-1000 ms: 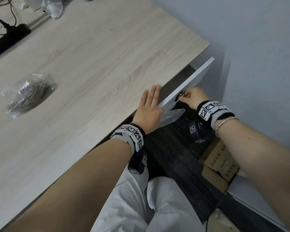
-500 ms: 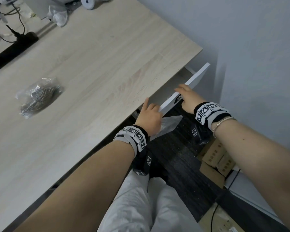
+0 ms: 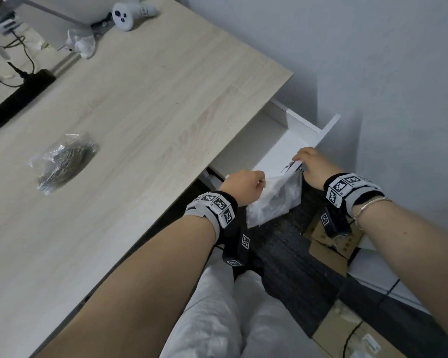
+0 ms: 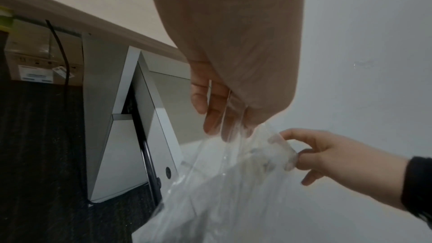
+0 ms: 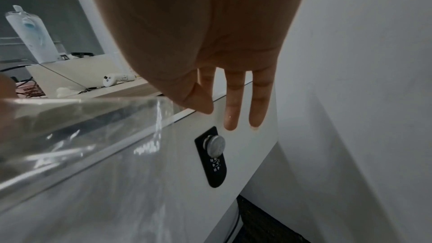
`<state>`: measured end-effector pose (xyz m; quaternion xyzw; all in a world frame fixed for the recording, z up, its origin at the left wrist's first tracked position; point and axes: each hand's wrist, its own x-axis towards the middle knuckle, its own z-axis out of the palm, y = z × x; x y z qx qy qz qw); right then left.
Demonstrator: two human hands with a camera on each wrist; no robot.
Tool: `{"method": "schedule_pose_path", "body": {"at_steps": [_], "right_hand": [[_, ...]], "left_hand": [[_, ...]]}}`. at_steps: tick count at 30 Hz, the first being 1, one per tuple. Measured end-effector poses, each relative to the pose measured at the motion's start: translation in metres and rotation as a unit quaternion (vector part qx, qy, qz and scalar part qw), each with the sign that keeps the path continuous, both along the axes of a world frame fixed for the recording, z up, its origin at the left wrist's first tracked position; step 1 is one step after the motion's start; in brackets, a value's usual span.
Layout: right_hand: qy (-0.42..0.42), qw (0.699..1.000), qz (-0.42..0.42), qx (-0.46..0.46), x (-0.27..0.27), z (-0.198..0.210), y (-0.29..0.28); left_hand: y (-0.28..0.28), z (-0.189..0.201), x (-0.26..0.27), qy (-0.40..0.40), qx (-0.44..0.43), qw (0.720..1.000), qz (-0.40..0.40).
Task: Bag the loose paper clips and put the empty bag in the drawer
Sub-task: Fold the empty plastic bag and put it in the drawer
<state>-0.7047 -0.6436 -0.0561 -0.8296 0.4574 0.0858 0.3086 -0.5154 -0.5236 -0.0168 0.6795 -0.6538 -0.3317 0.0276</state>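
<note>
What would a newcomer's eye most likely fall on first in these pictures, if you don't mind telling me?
Probably the empty clear bag, held up in front of the open white drawer at the desk's right end: the left hand pinches one top corner, the right hand the other. Next, the bag of paper clips lying on the wooden desk, far to the left.

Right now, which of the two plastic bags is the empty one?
The clear bag held by both hands, left hand and right hand, in front of the open drawer. The other bag lies on the desk, full of paper clips.
</note>
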Motion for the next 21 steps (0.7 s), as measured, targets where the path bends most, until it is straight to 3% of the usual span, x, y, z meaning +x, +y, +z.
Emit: {"method": "schedule_pose_path", "body": {"at_steps": [6,9,13,16,21], "right_hand": [[-0.007,0.997,-0.07,0.031,-0.016,0.011,0.005],[-0.062,0.988,-0.132,0.046,-0.014,0.017,0.007],[-0.132,0.971,-0.199,-0.005,-0.007,0.019,0.008],[-0.107,0.978,-0.176,-0.031,-0.002,0.019,0.01],[-0.044,0.989,-0.128,-0.064,-0.003,0.013,0.017]], "left_hand": [[-0.008,0.001,-0.003,0.077,-0.049,0.989,0.113],[-0.015,0.003,-0.001,0.121,-0.116,0.967,0.194],[-0.028,0.004,0.001,0.149,-0.154,0.942,0.258],[-0.035,-0.004,0.003,0.162,-0.17,0.933,0.274],[-0.045,-0.039,0.0,0.162,-0.097,0.95,0.249]]}}
